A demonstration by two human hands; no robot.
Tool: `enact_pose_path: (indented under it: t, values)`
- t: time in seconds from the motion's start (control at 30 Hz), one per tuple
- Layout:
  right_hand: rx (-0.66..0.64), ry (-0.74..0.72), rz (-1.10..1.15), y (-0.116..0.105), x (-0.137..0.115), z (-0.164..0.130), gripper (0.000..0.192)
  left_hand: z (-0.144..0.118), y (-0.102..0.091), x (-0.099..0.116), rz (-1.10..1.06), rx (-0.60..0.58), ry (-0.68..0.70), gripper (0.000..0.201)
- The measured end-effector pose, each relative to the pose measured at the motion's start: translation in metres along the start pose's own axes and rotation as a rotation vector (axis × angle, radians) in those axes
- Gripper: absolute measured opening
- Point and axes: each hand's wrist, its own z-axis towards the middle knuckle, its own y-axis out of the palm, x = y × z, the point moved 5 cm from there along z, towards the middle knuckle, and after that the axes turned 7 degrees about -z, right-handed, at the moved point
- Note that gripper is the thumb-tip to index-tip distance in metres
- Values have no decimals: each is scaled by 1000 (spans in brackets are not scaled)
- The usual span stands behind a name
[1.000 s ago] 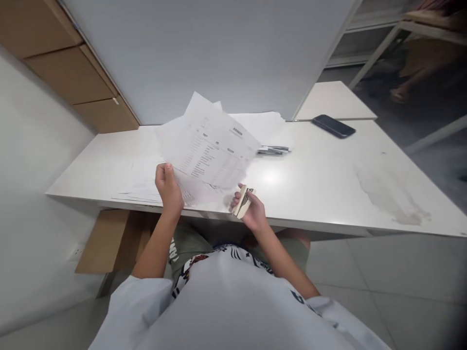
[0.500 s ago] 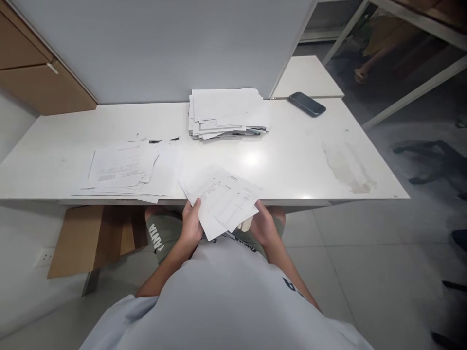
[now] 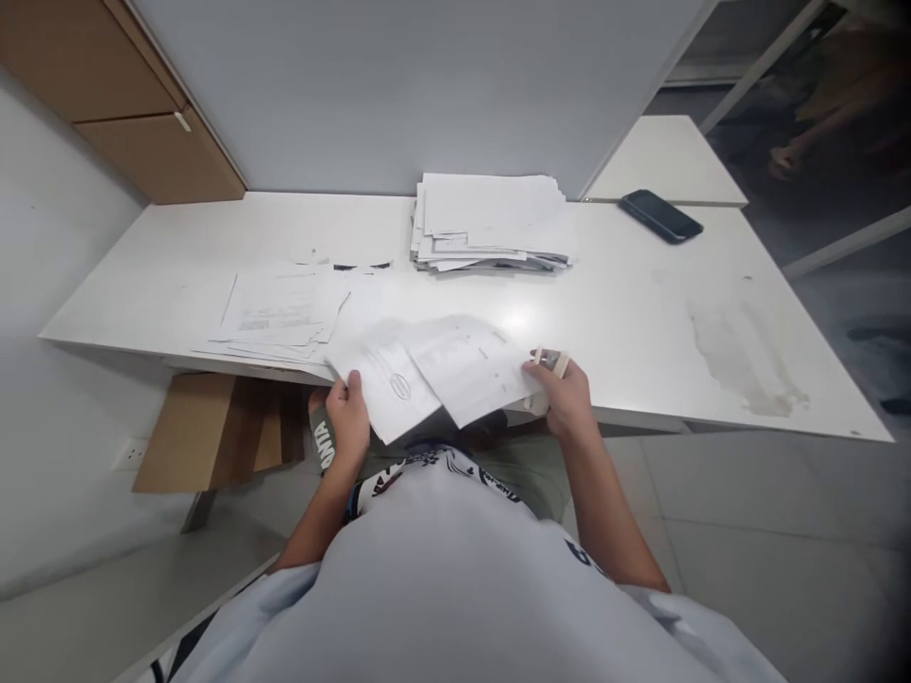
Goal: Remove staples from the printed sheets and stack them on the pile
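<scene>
White printed sheets (image 3: 434, 375) were pinched between my hands, left hand (image 3: 346, 417) and right hand (image 3: 566, 398), which also gripped a stapler (image 3: 547, 372); tall paper stack (image 3: 491, 223) beyond remained.

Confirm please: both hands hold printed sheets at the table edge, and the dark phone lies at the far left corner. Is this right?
Not quite. The head view shows the phone at the far right corner. The left hand and right hand do hold sheets at the table edge.

Far centre of the white worktop (image 3: 626, 313): thick paper stack (image 3: 491, 220). Left: loose spread of sheets (image 3: 281, 311). Far right: dark phone (image 3: 660, 215). Right: dried stain (image 3: 744, 365). Under the worktop, left: brown cardboard box (image 3: 206, 432). Far left: wooden drawers (image 3: 135, 104)
</scene>
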Motion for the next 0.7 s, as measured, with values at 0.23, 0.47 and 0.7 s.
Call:
enact_pose_path:
  t: [0.23,0.47,0.7]
  values:
    - [123,23,198,-8,-1,23,28,11,-11,5,-307,192,109,43]
    - [-435,160,259,16,-2,-67,39,-3,-6,-30,-304,25,-148,51]
    - [-808,444,170,90,35,-120,44,-6,-6,-31,-339,-34,-136,54]
